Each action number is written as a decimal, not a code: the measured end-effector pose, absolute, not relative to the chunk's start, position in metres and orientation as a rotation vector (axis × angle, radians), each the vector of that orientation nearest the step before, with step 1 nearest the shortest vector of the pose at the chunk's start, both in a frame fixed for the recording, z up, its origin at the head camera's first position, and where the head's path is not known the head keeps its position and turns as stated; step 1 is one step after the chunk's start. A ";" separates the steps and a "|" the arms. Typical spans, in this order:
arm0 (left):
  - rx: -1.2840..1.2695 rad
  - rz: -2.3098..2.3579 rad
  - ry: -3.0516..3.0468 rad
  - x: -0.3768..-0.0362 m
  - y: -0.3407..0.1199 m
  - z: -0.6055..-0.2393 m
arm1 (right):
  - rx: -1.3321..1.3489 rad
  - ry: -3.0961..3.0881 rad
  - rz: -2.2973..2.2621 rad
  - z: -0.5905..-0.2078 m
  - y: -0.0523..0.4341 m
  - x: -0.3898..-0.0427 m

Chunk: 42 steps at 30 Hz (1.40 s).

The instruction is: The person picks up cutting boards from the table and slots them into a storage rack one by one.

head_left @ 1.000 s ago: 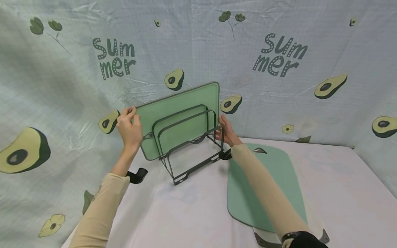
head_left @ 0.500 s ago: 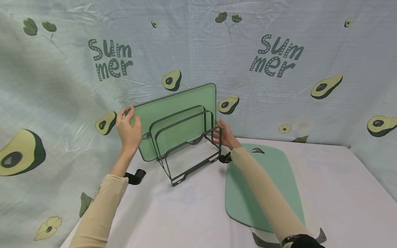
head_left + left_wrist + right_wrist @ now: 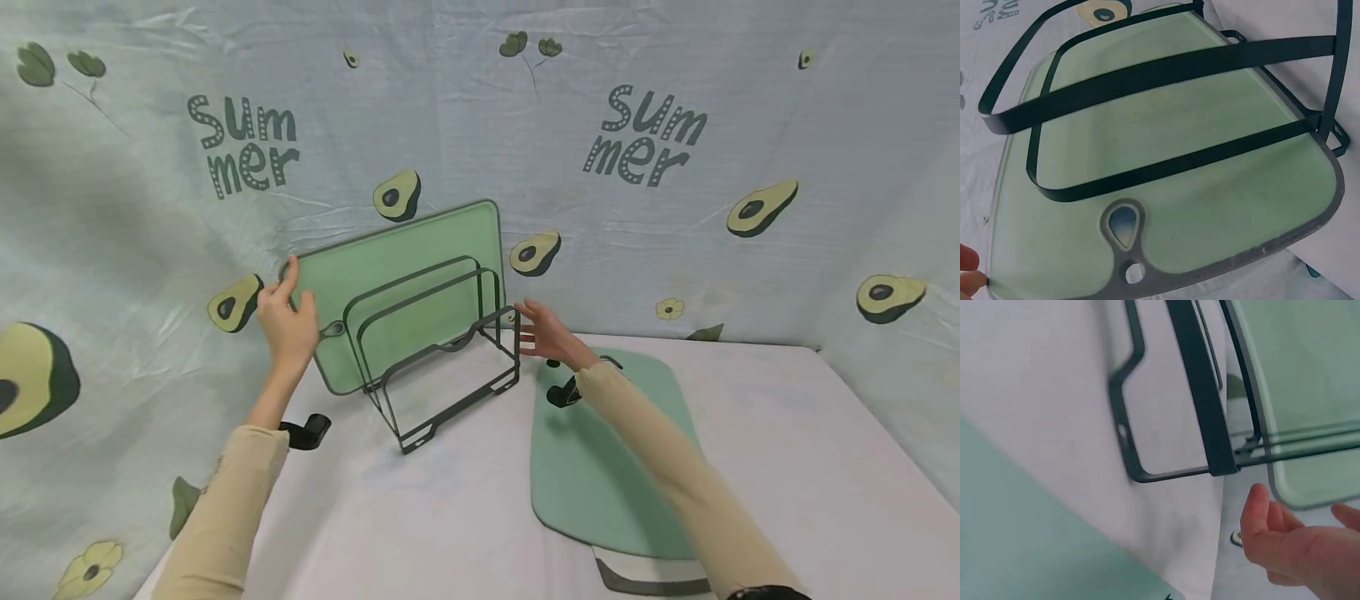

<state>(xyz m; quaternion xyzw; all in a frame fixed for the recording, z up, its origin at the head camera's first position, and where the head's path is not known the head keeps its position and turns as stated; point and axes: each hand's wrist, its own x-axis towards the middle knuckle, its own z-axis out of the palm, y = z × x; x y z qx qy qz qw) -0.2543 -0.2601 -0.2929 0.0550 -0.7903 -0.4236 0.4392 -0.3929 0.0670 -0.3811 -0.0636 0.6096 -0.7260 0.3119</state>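
Note:
A light green cutting board (image 3: pixel 405 250) with a grey rim stands on its long edge in the rear of a dark metal rack (image 3: pixel 450 412), leaning slightly back. Near its handle end is a teardrop inset (image 3: pixel 1124 225) with a small hole below. My left hand (image 3: pixel 288 329) is at the upper left corner, index finger extended and fingertips (image 3: pixel 971 282) right at the board's edge. My right hand (image 3: pixel 551 337) hovers beside the rack's right end with nothing in it; in the right wrist view its loosely bent fingers (image 3: pixel 1257 509) are just off the board's corner.
To the right, a darker green cutting board (image 3: pixel 600 475) lies flat on the white-covered table (image 3: pixel 810 467). A whitish board with a grey edge (image 3: pixel 645 579) shows from under it. A printed avocado cloth (image 3: pixel 450 100) hangs behind.
My right hand has drawn away from the board and rack to the right. My left hand has loosened at the corner, its index finger straighter. The camera view has turned slightly right.

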 end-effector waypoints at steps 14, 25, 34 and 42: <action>0.125 -1.055 -1.914 -0.258 -0.267 -0.299 | -0.079 1.830 -1.931 -0.381 0.093 -0.358; 0.352 -1.206 -2.003 -0.255 -0.265 -0.284 | -0.221 1.829 -1.868 -0.374 0.113 -0.324; 0.310 -1.345 -2.016 -0.248 -0.265 -0.283 | -0.328 1.879 -1.804 -0.372 0.135 -0.302; 0.274 -1.470 -2.002 -0.239 -0.264 -0.287 | -0.336 1.864 -1.801 -0.375 0.165 -0.284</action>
